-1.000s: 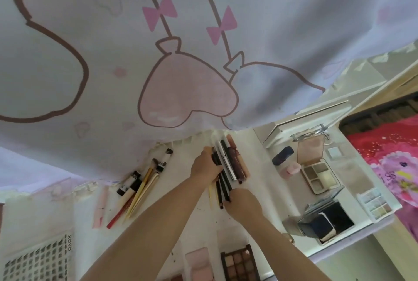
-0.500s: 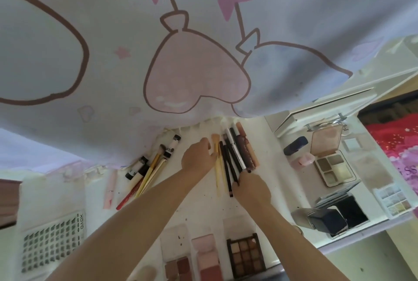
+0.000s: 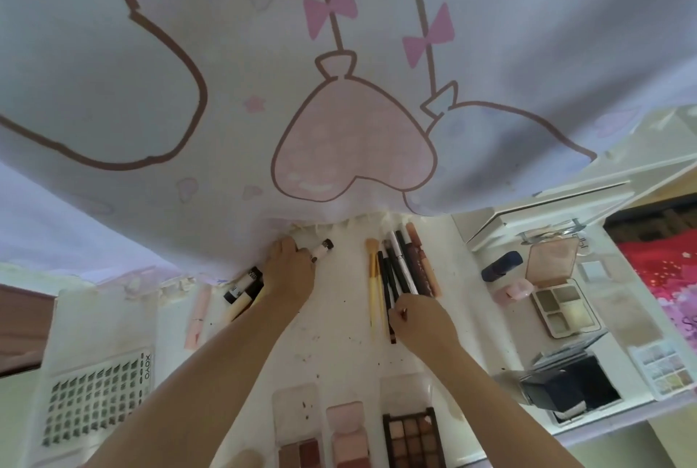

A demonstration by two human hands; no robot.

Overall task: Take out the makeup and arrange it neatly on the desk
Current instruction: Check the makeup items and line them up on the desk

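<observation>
On the white desk (image 3: 339, 320) below a pale curtain (image 3: 226, 71) printed with heart balloons and pink bows, my two hands work at separate clusters of makeup. My left hand (image 3: 288, 271) lies knuckles up over the group at the left, fingers bent onto a black-capped tube (image 3: 321, 249) that pokes out past them toward the curtain hem; I cannot tell whether I truly grip it or only press on it. Just to the left of that hand, another black-and-white tube (image 3: 243, 283) and a few pencils jut out from under my wrist. My right hand (image 3: 420, 318) has its fingertips pinched together on the near ends of the row of pencils and pens (image 3: 399, 267), which lie side by side, pointing away from me. A yellow-handled brush (image 3: 373, 279) rests just left of that row, apart from my fingers. Further right sit a dark blue case (image 3: 501, 266), an open eyeshadow quad (image 3: 562, 303) with its lid up, and a black compact (image 3: 569, 388). Near my forearms lie a brown eyeshadow palette (image 3: 411, 437) and two pink palettes (image 3: 345, 433), and a lash sheet (image 3: 96, 399) lies at far left.
</observation>
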